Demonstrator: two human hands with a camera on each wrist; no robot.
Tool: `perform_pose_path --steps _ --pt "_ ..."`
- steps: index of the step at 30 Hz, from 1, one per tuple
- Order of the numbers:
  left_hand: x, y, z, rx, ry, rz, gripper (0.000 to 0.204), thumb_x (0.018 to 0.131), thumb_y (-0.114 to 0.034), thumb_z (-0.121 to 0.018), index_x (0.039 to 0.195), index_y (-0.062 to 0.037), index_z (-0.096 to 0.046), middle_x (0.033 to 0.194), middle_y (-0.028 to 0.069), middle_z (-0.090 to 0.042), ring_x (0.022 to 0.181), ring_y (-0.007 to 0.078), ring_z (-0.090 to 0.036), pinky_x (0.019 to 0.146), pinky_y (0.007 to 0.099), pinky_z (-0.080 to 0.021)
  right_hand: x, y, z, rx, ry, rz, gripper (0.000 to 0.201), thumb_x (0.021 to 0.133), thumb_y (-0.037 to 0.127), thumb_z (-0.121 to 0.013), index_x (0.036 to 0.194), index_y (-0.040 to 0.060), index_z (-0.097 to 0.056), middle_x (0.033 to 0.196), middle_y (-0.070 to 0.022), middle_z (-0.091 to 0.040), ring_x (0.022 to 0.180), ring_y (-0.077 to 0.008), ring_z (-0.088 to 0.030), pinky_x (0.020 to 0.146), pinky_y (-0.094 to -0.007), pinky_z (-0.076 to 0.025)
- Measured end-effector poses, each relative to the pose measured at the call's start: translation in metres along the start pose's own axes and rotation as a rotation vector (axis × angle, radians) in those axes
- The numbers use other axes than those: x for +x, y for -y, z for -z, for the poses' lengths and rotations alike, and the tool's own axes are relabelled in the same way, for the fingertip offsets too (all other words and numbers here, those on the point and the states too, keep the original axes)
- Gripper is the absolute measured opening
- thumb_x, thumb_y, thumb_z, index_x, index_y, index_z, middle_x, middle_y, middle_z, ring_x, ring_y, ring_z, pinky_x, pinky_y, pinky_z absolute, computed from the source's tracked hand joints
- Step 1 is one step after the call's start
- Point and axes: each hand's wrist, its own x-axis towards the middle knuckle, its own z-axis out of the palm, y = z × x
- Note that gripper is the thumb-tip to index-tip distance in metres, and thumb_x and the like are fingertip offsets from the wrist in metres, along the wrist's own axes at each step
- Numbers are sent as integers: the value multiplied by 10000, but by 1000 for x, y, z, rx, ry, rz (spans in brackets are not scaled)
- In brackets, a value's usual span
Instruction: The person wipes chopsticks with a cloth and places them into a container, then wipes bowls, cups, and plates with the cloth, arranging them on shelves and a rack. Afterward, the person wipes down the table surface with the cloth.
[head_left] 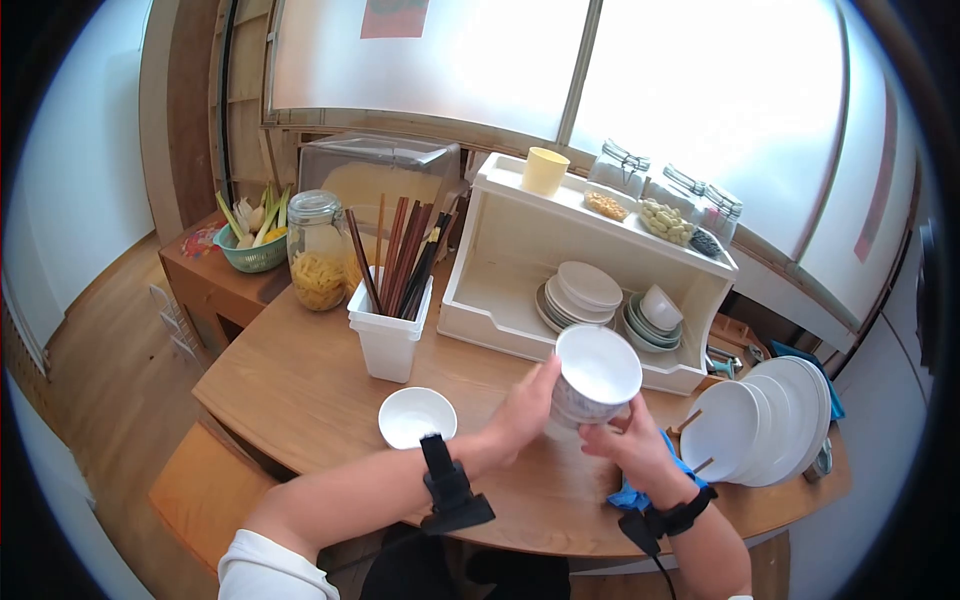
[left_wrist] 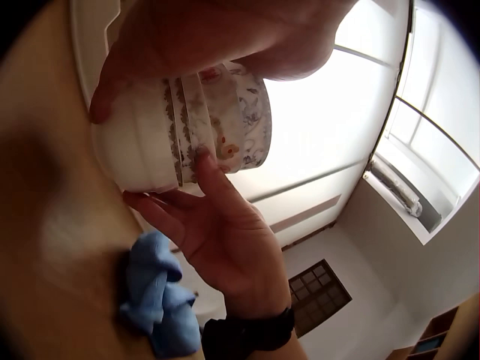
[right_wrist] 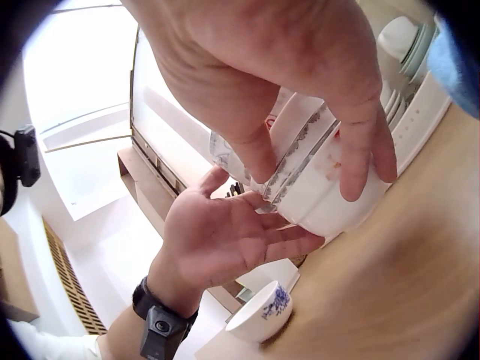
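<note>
Both hands hold a stack of nested white bowls (head_left: 598, 368) above the table. My left hand (head_left: 525, 402) grips the stack from the left side, with the thumb near the top rim. On the other side my right hand (head_left: 637, 447) holds it, fingers curled round the lower part. Patterned bands and small flowers mark the bowls' (left_wrist: 180, 135) sides in the left wrist view. A single white bowl (head_left: 417, 420) stands on the table left of the hands; in the right wrist view that bowl (right_wrist: 264, 311) shows a blue floral print.
Behind the hands stands a white shelf (head_left: 460, 318) with stacked plates (head_left: 585, 288) and jars on top. A white holder (head_left: 390, 345) of chopsticks is at left. Large white plates (head_left: 725, 430) stand upright at right, beside a blue cloth (head_left: 630, 497).
</note>
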Motion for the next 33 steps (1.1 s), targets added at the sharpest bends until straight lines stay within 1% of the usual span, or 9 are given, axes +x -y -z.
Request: perform_pose_path --steps 5,7,11,17,21,23,27,29,33 --pt "60 -55 28 -127 -30 -40 737 906 -686 -272 1402 -156 -395 1393 33 -435 1241 228 -352 979 458 -273 83 28 -21 -14 2 48 855 746 41 -755 1409 78 -216 1161 -127 -550 938 -165 -572 685 -284 -509" --pt "87 -64 41 -94 -121 -13 760 907 -686 -229 1432 -150 -346 1463 44 -352 1297 243 -271 1023 496 -205 123 29 -25 -47 7 92 884 743 110 -782 1408 95 -200 1181 -130 -542 995 -201 -576 771 -354 -530" --pt "121 -80 48 -70 -309 -50 757 959 -589 -191 1445 -19 -302 1490 164 -312 1379 281 -254 1117 423 -186 174 38 -33 -60 36 137 880 735 109 -784 1403 97 -212 1239 -104 -509 1057 -210 -555 785 -363 -521" --pt "168 -70 66 -77 -400 49 779 945 -603 -163 1446 -24 -303 1505 171 -285 1395 281 -217 1124 429 -155 233 19 -34 -28 53 118 870 723 97 -787 1395 123 -235 1314 -95 -457 1147 -246 -510 792 -407 -517" --pt "204 -47 91 -76 -456 69 677 925 -580 -189 1363 -127 -438 1391 87 -456 1265 222 -366 1020 445 -276 267 -6 -44 -19 42 147 852 710 98 -791 1372 110 -256 1317 -93 -453 1164 -256 -497 797 -421 -515" --pt "214 -34 101 -217 -454 -96 692 947 -519 -205 1361 -10 -424 1383 159 -453 1283 280 -395 1060 422 -287 283 -20 -51 -89 -7 235 855 697 112 -803 1365 109 -268 1300 -97 -464 1133 -245 -510 762 -397 -515" --pt "226 -21 109 -222 -575 -83 668 946 -493 -212 1325 -1 -458 1317 151 -506 1217 277 -459 1021 413 -339 293 -24 -55 -68 28 264 863 686 122 -809 1363 107 -275 1271 -97 -484 1083 -230 -529 710 -360 -510" --pt "228 -16 109 -275 -546 -114 655 950 -477 -205 1314 0 -467 1321 155 -500 1229 278 -450 1023 402 -338 292 -22 -56 44 48 169 938 624 56 -831 1366 16 -259 1316 -143 -467 1233 -253 -469 1039 -345 -386" --pt "227 -20 106 -288 -591 -103 632 955 -450 -198 1294 2 -482 1301 160 -513 1208 281 -472 1000 393 -364 301 -32 -57 23 36 156 914 624 47 -826 1357 16 -281 1310 -140 -476 1233 -251 -469 1039 -344 -385"
